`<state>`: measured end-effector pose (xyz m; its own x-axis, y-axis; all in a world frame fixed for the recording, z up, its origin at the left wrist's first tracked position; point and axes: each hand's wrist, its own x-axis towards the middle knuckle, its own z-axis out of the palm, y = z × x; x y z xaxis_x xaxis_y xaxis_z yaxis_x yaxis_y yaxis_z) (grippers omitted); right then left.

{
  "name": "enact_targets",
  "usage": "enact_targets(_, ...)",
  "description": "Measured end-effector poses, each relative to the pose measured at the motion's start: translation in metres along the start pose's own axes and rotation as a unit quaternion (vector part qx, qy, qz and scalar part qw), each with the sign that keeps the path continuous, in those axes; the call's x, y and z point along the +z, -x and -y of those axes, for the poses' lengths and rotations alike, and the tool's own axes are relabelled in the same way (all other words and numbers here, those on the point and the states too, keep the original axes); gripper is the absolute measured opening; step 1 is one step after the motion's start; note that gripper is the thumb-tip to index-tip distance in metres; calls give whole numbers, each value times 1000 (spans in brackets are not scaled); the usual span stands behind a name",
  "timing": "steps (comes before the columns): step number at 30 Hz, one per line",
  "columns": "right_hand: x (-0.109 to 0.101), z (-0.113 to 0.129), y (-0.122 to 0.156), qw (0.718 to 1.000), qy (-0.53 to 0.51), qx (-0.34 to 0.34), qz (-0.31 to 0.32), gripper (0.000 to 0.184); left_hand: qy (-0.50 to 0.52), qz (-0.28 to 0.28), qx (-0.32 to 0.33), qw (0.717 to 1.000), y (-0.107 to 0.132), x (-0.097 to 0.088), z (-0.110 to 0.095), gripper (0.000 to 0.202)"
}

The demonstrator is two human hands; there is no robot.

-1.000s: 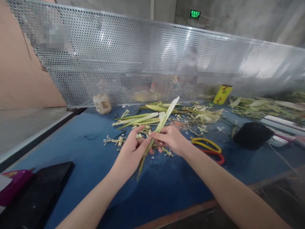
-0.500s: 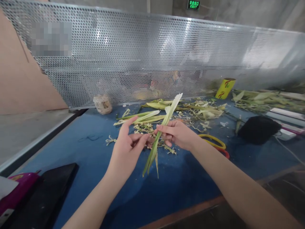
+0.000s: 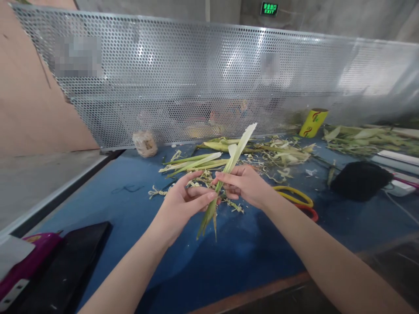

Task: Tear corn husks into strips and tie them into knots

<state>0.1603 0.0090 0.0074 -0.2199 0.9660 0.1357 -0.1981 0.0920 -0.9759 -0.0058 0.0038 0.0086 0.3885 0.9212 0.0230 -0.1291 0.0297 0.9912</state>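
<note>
A bundle of corn husk strips (image 3: pixel 238 152) slants across the middle of the head view, pale and wide at the top, green and split at the lower end. My right hand (image 3: pixel 244 185) pinches it near its middle between thumb and fingers. Lower down, my left hand (image 3: pixel 190 198) closes thumb and fingertips on the same husk. Behind the hands lie more husk strips (image 3: pixel 196 163) on the blue table (image 3: pixel 131 235). Small braided husk pieces (image 3: pixel 234 206) lie partly hidden beneath my fingers.
A perforated metal panel (image 3: pixel 183 56) stands along the back. Near it are a wrapped roll (image 3: pixel 145 144) and a yellow tube (image 3: pixel 313 123). On the right lie yellow and red rings (image 3: pixel 297 195), a black cloth-like heap (image 3: pixel 360 181) and husks (image 3: pixel 369 137). A black tablet-like slab (image 3: pixel 78 257) lies front left.
My left hand has moved right onto the husk, its thumb and fingers closing on it from a more spread pose. My right hand keeps its pinch. The view has shifted slightly.
</note>
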Motion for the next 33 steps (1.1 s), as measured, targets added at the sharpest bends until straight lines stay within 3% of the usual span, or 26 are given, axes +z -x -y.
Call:
enact_targets(4,0,0,0,1000,9,7,-16,21,-122,-28,73,989,1,-1,-1,64)
enact_targets(7,0,0,0,1000,9,11,-18,19,-232,-85,144,958,4,1,-2,55)
enact_targets(10,0,2,0,1000,1,18,0,21,-227,-61,197,952,5,2,-3,50)
enact_targets(12,1,4,1,1000,-16,25,9,22,-181,-33,204,962,4,1,-3,54)
enact_targets(16,1,6,2,999,-45,23,13,19,-145,-48,194,969,0,-2,-2,63)
enact_targets(22,1,5,2,999,-38,-10,-29,21,-249,-51,165,953,0,-3,4,68)
enact_targets(27,1,4,0,998,-25,-16,-52,23,-260,-53,187,946,9,6,2,82)
enact_targets(33,-1,2,0,999,-35,5,-1,22,-348,-87,289,887,12,2,-3,61)
